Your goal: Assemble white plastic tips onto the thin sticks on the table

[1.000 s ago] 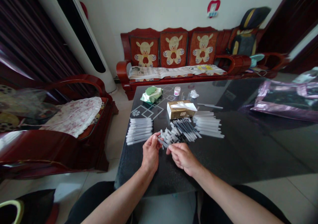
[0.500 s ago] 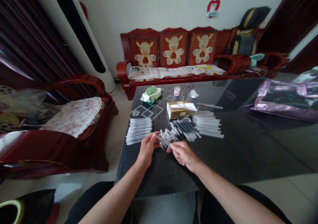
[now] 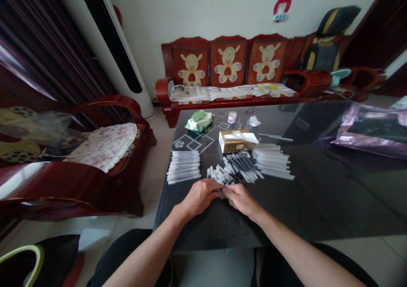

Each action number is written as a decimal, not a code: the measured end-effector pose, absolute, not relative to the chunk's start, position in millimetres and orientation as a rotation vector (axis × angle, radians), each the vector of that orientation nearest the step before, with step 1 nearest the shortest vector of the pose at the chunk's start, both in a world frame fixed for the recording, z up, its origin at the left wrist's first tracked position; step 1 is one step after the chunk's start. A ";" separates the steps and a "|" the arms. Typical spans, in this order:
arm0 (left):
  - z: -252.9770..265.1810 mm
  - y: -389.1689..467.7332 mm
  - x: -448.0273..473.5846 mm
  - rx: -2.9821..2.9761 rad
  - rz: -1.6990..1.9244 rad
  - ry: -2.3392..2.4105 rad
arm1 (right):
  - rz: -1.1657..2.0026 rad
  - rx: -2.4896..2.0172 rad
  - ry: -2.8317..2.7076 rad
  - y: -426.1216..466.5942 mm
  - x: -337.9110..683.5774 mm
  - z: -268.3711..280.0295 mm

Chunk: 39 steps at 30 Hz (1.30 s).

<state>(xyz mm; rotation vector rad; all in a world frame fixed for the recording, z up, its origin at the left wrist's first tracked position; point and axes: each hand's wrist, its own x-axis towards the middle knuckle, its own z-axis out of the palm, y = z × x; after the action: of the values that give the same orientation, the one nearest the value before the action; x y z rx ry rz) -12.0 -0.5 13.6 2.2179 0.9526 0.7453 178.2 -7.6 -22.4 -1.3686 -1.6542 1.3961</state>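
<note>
My left hand (image 3: 205,195) and my right hand (image 3: 241,199) meet over the near part of the dark table, fingers closed. Between their fingertips is a slim greyish pen (image 3: 223,193), mostly hidden by the fingers. Just beyond them lies a loose heap of white pen caps (image 3: 220,174) with some black bits among them. Dark pen refills (image 3: 244,167) lie in a slanted bunch right of the caps. Farther right is a stack of clear pen barrels (image 3: 272,162). To the left, a row of capped white pens (image 3: 184,167) lies side by side.
Behind the refills stands a gold box (image 3: 238,141). Farther back are a green wipes packet (image 3: 199,121), a small white tub (image 3: 232,117), crumpled tissue (image 3: 254,121) and a single barrel (image 3: 276,137). A purple-edged plastic bag (image 3: 372,130) lies at the right. The table's left edge is near the pens.
My left hand has moved right and nearer to me, away from the caps, and now meets my right hand. The pen is now between both hands. The view has shifted slightly.
</note>
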 end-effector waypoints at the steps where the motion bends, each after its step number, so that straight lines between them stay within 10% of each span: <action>1: 13.7 4.0 -18.8 2.247 0.716 0.989 | 1.355 -1.380 -1.662 -6.7 180.1 -20.8; 12: 6.3 48.3 -94.2 2.372 0.474 1.926 | 1.214 -1.401 -1.681 -1.5 190.5 -13.5; 24: -0.8 62.0 -90.1 2.426 0.471 1.897 | 1.128 -1.427 -1.675 6.3 205.5 -5.9; 39: -3.4 18.9 -31.6 2.383 0.812 1.355 | 0.184 -2.218 -1.668 47.2 337.6 10.1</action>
<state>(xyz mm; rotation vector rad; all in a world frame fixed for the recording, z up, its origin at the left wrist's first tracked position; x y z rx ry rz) -31.6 18.9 -3.4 2.3832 1.3550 0.8118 337.6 47.2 10.1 -2.2176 -1.6682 0.1840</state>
